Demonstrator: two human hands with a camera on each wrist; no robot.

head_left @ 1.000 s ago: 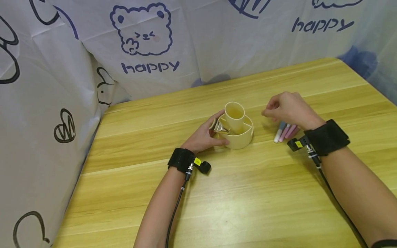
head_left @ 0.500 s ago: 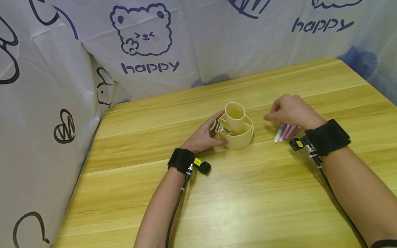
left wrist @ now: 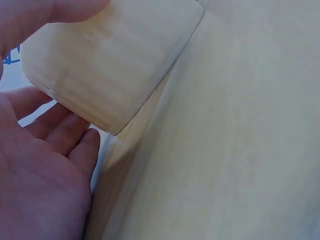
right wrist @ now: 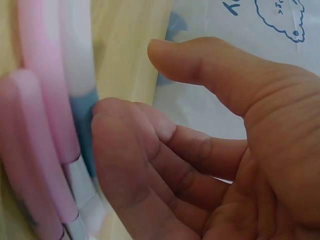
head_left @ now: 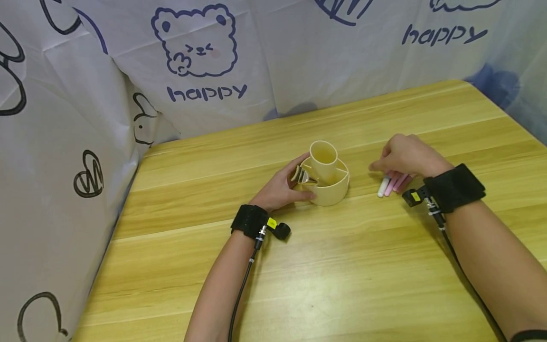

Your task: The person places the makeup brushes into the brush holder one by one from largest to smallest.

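Note:
In the head view a cream pen holder [head_left: 329, 195] with a tall round tube in its middle stands upright on the table. My left hand [head_left: 279, 190] grips its left side, thumb at the front and fingers reaching behind. The left wrist view has the holder's smooth wall [left wrist: 110, 65] between that thumb and the fingers. A shiny metallic piece [head_left: 304, 176] leans in the holder's left compartment. Over several markers [head_left: 388, 186] hovers my right hand [head_left: 412, 156]. Its thumb and loosely bent fingers stand apart with nothing between them, a fingertip right at a blue-and-white marker [right wrist: 82, 107]; pink markers [right wrist: 47, 75] lie alongside.
The wood-grain table [head_left: 299, 285] runs back to a white cloth [head_left: 278, 57] with blue drawings, which also hangs along the left side. Black wrist straps [head_left: 455, 189] carry cameras, with cables trailing along both forearms.
My right hand has moved slightly right and down, closer over the markers, and covers more of them. The left hand and the pen holder have stayed in place.

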